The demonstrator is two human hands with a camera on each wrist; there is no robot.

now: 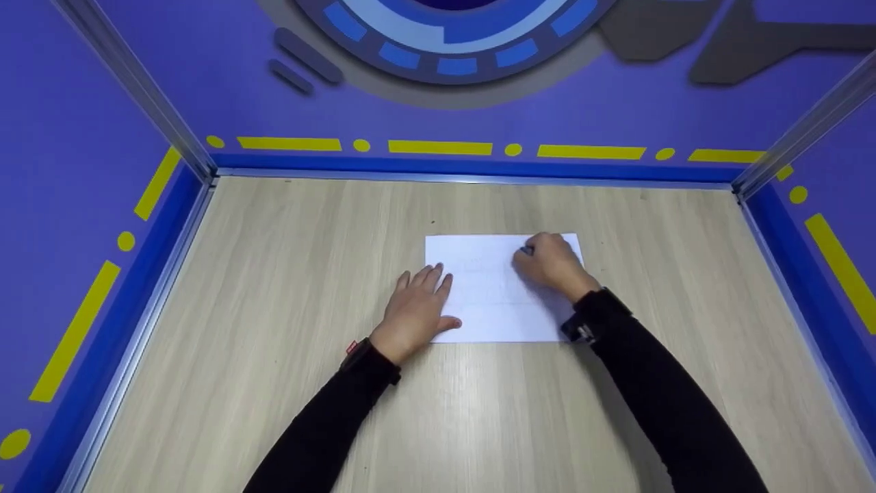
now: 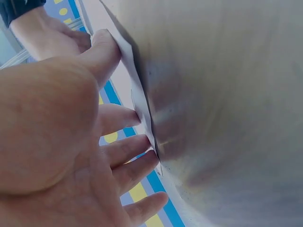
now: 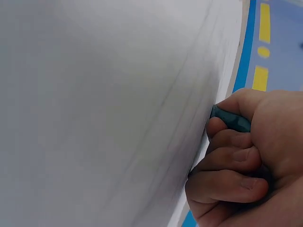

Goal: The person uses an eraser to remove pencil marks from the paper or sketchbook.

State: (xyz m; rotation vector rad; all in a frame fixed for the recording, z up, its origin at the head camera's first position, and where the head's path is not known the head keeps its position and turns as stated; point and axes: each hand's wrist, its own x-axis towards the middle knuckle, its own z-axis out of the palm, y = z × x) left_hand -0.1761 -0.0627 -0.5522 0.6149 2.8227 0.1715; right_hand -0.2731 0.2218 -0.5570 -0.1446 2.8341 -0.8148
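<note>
A white sheet of paper (image 1: 489, 287) with faint lines lies flat on the table. My left hand (image 1: 415, 309) rests at its left edge, fingers spread; the thumb and some fingertips touch the sheet. In the left wrist view, that hand (image 2: 71, 137) lies along the paper's edge (image 2: 135, 75), which lifts slightly off the tabletop. Near the sheet's upper right, my right hand (image 1: 549, 262) grips a small dark teal object (image 1: 526, 250). The right wrist view shows its teal tip (image 3: 232, 119) between thumb and curled fingers; the fist hides the rest, so its kind is unclear.
The pale wood-grain table (image 1: 287, 287) is bounded by a blue back wall (image 1: 438, 116) with yellow dashes and by side walls. Metal rails (image 1: 479, 179) run along the table's edges. Black bands sit on both wrists.
</note>
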